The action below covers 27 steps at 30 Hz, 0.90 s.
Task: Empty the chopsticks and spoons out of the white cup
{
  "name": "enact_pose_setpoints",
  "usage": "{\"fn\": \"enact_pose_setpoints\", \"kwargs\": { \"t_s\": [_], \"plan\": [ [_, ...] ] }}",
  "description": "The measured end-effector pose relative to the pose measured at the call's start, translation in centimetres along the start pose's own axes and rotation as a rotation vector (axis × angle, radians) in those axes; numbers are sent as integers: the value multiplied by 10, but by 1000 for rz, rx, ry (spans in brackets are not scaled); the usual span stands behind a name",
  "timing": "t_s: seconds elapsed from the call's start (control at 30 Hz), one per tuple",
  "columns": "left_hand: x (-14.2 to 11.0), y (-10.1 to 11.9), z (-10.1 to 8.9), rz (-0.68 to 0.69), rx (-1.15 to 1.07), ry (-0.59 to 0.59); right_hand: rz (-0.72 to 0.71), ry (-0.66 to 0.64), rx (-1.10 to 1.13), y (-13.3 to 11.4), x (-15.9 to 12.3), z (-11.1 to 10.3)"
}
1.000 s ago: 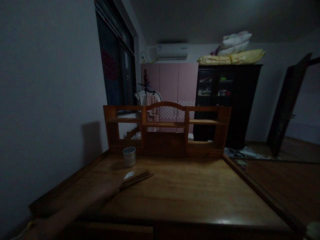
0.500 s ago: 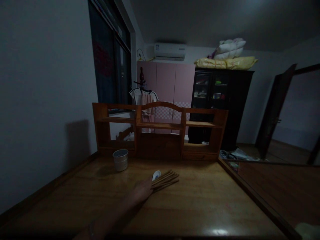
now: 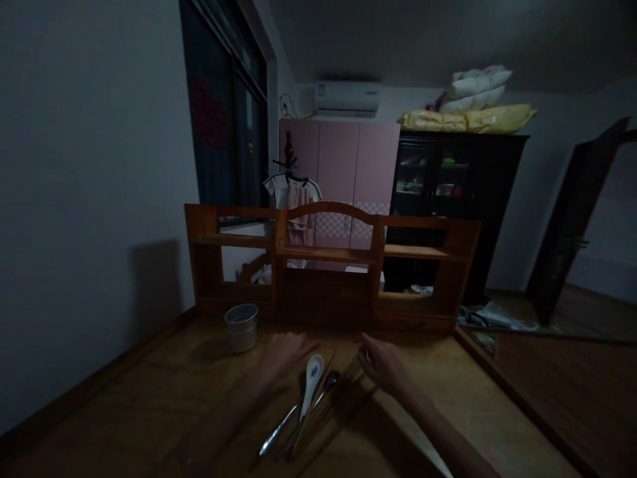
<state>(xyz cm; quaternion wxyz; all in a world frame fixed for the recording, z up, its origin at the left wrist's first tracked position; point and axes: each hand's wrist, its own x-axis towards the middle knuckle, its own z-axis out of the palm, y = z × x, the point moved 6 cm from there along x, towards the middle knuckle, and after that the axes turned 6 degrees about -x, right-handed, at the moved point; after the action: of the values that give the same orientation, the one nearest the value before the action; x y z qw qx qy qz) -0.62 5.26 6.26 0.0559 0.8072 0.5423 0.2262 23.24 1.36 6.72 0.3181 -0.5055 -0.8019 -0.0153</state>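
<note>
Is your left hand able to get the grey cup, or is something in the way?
Probably yes: the grey cup stands close beside the left hand, and only tabletop shows between them.

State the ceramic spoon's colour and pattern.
The ceramic spoon is white with a small blue motif; best seen in the head view.

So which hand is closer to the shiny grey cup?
The left one. The left hand is just to the right of the grey cup, not touching it. The right hand is farther right, beyond the white spoon.
</note>
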Motion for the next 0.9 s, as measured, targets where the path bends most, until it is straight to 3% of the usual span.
{"fn": "enact_pose_setpoints", "kwargs": {
  "t_s": [0.1,0.2,0.4,0.6,0.7,0.83,0.9],
  "plan": [
    [20,-9,0,1,-32,112,37,31,24,16,0,24],
    [21,-11,14,17,-103,168,53,20,64,23,-8,37],
    [13,-7,37,100,-251,107,121,9,67,35,-5,38],
    [13,-7,29,126,-350,224,187,-26,57,52,-6,46],
    [9,-13,9,155,-339,427,216,-37,60,55,-7,48],
    [-16,-37,-43,188,-174,1000,248,-29,90,53,-9,49],
    [-28,-59,-62,95,-129,1197,260,-15,110,52,-10,48]
  ]
}}
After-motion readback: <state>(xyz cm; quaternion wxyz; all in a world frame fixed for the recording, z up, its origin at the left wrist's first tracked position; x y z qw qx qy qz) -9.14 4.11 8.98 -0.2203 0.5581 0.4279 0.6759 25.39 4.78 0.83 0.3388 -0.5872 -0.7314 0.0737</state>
